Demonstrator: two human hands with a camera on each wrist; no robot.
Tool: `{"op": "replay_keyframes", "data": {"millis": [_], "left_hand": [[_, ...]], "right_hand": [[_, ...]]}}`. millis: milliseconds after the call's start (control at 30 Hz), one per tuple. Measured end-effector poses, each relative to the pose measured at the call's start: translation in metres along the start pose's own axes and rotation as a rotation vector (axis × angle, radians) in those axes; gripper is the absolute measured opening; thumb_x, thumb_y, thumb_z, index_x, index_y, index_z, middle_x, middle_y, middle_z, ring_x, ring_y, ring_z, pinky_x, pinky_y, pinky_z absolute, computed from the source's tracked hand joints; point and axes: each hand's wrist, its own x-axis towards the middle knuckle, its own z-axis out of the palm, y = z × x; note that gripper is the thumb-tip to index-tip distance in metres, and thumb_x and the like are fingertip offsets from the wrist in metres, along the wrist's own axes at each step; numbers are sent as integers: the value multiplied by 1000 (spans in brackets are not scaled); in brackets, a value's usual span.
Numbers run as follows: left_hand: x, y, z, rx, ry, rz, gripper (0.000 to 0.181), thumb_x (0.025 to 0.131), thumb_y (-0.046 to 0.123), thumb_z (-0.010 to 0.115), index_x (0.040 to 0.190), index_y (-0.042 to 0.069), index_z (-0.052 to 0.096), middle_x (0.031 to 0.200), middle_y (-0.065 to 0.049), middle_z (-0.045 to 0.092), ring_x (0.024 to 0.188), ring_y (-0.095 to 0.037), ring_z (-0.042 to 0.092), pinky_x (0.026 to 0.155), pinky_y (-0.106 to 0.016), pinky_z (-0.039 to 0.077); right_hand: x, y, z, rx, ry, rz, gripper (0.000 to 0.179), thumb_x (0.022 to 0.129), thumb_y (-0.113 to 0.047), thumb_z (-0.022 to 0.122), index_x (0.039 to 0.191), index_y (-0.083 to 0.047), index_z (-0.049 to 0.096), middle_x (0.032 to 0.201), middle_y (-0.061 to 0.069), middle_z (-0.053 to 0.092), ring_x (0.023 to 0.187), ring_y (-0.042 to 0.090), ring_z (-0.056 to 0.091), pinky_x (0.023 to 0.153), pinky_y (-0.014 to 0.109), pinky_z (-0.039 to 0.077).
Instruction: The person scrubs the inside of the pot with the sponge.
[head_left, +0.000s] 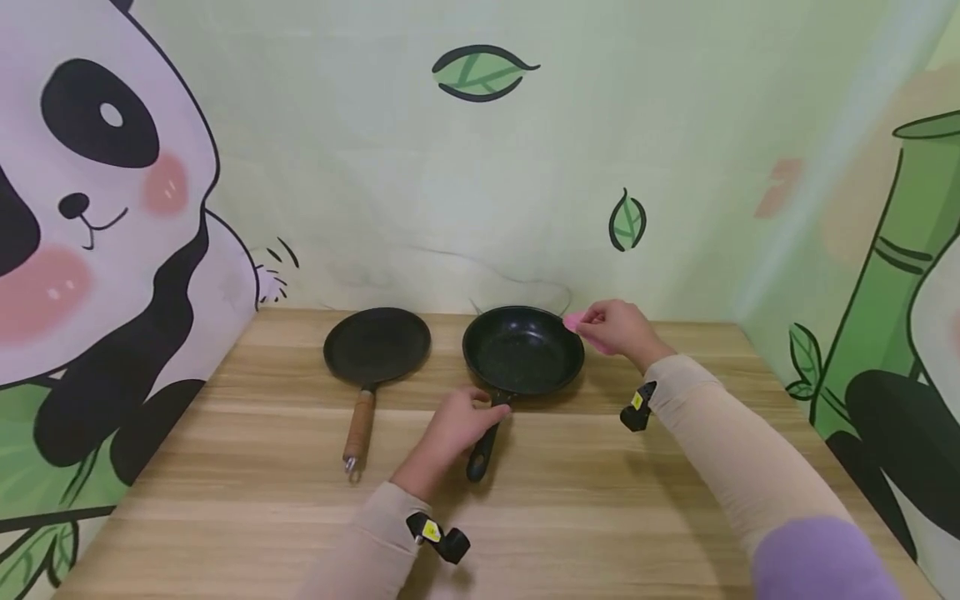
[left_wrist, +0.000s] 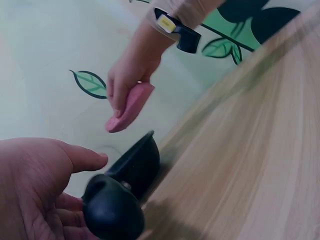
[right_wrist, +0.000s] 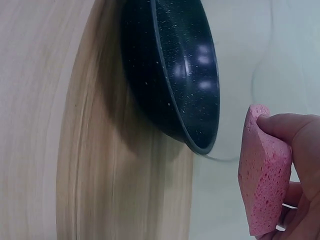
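A black frying pan (head_left: 525, 350) with pale speckles inside sits on the table, its dark handle (head_left: 483, 454) pointing toward me. Around the upper part of that handle is my left hand (head_left: 461, 425). In the left wrist view its thumb (left_wrist: 87, 159) is straight and stands off the handle, while the other fingers lie beside it, partly hidden. My right hand (head_left: 621, 327) pinches a pink sponge (right_wrist: 265, 172) between thumb and fingers. The sponge is held at the pan's right rim; the right wrist view shows a gap between them.
To the left lies a flat black pan (head_left: 377, 344) with a wooden handle (head_left: 361, 423). Both pans are near the back edge of the wood-grain table (head_left: 247, 500). A wall (head_left: 360, 167) printed with pandas and leaves rises behind. Small black cameras are strapped to both wrists.
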Motion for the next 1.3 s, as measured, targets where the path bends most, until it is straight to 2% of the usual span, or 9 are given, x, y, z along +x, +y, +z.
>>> {"op": "replay_keyframes", "data": {"millis": [200, 333, 500, 633, 733, 933, 1133, 1300], "left_hand": [[1, -2, 6, 8, 24, 37, 49, 89, 34, 74, 118, -5, 67, 100, -14, 69, 81, -20, 64, 71, -34, 54], [1, -1, 7, -6, 42, 48, 44, 89, 32, 74, 114, -5, 70, 92, -12, 70, 78, -20, 64, 71, -35, 53], [3, -5, 6, -60, 62, 62, 41, 87, 30, 77, 110, -4, 72, 101, -16, 71, 85, -22, 63, 77, -37, 52], [6, -11, 10, -136, 77, 39, 39, 88, 29, 76, 109, -4, 72, 103, -17, 70, 86, -23, 62, 78, -36, 51], [7, -12, 14, -170, 86, 16, 36, 91, 28, 73, 108, -4, 71, 98, -15, 69, 83, -23, 61, 75, -35, 51], [5, -11, 19, -159, 108, -7, 34, 92, 26, 71, 106, -5, 70, 96, -14, 68, 83, -24, 60, 75, -36, 50], [5, -12, 18, -196, 100, -3, 34, 93, 23, 70, 108, -8, 68, 98, -16, 67, 87, -26, 60, 79, -39, 51], [4, -11, 17, -218, 103, 17, 37, 93, 21, 69, 112, -11, 66, 103, -20, 68, 93, -29, 61, 86, -43, 51]], "right_hand": [[7, -4, 10, -57, -38, -19, 28, 94, -35, 68, 103, -8, 72, 108, 13, 70, 100, 31, 60, 91, 47, 48], [10, -7, 14, -87, -43, -41, 26, 94, -33, 68, 102, -9, 72, 109, 13, 71, 100, 32, 60, 91, 47, 48], [16, -11, 19, -146, -78, -59, 24, 94, -33, 69, 101, -10, 73, 99, 9, 71, 93, 30, 58, 83, 43, 48], [19, -10, 24, -286, -82, -133, 23, 93, -33, 72, 97, -11, 76, 89, 6, 69, 89, 30, 54, 81, 44, 45], [20, -9, 28, -387, -73, -206, 21, 92, -34, 74, 96, -14, 77, 92, 6, 68, 93, 30, 52, 84, 47, 42], [23, -9, 36, -513, -102, -333, 13, 91, -32, 75, 89, -19, 76, 99, 5, 67, 97, 30, 52, 84, 50, 42], [29, -12, 43, -637, -105, -408, 16, 89, -33, 76, 80, -20, 75, 92, 4, 66, 95, 29, 53, 81, 46, 41], [30, -22, 46, -708, -121, -416, 22, 87, -36, 78, 76, -17, 75, 89, 5, 70, 92, 30, 55, 80, 45, 42]]}}
